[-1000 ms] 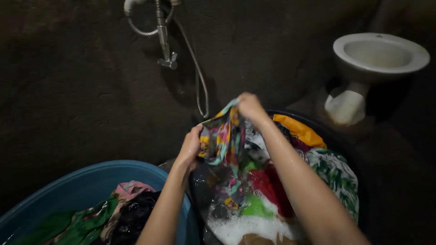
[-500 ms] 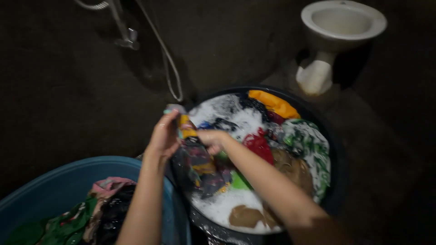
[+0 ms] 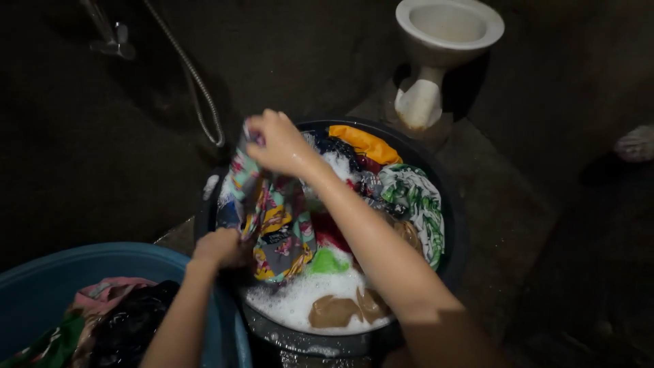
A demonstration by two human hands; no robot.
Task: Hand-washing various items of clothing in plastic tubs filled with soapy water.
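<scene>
A wet, many-coloured patterned garment [image 3: 276, 221] hangs stretched over a black round basin [image 3: 455, 225] of soapy water and soaking clothes. My right hand [image 3: 276, 143] grips the garment's top end, raised above the basin's far left side. My left hand [image 3: 219, 247] holds its lower end at the basin's near left rim. Foam [image 3: 300, 300] covers the near part of the water, with brown, green, red, orange and green-and-white clothes around it.
A blue tub [image 3: 41, 286] with pink, green and dark clothes stands at the lower left, touching the black basin. A white toilet bowl [image 3: 449, 27] is at the top, a metal shower hose [image 3: 197, 95] hangs at the upper left. Dark floor surrounds everything.
My right hand has risen with the garment's top end and my left hand has dropped to the basin's near rim, stretching the cloth out. The view has shifted right and down.
</scene>
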